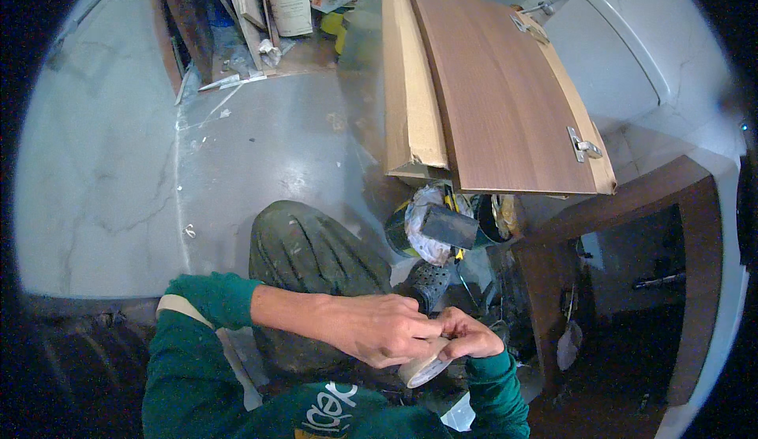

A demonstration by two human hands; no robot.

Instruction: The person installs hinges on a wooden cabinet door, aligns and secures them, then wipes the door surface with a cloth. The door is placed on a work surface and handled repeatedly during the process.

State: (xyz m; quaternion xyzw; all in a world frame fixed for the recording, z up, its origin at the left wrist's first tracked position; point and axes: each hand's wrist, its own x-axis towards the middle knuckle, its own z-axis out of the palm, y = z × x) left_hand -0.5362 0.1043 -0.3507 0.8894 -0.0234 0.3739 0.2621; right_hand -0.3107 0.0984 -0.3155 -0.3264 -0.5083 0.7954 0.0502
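Observation:
A roll of beige tape (pixel 425 368) is held low in front of my torso, above my lap. My right hand (pixel 471 336) grips it from the right, thumb laid along its side. From the left, my left hand (pixel 384 330) reaches across with curled fingers, pinching at the top edge of the same roll. Whether a loose end of tape lies between those fingertips is hidden. Just beyond the hands are my bent knee (pixel 296 238) in dark trousers and a dark perforated clog (pixel 430 281).
A brown cabinet door (pixel 505 84) with metal hinges rests on a cardboard box (pixel 418 115) ahead right. Below it stand buckets (pixel 400 230) with rags and a dark block (pixel 450 227). A dark wooden frame (pixel 632 202) is at right. Boards and a white sack (pixel 289 1) stand far left.

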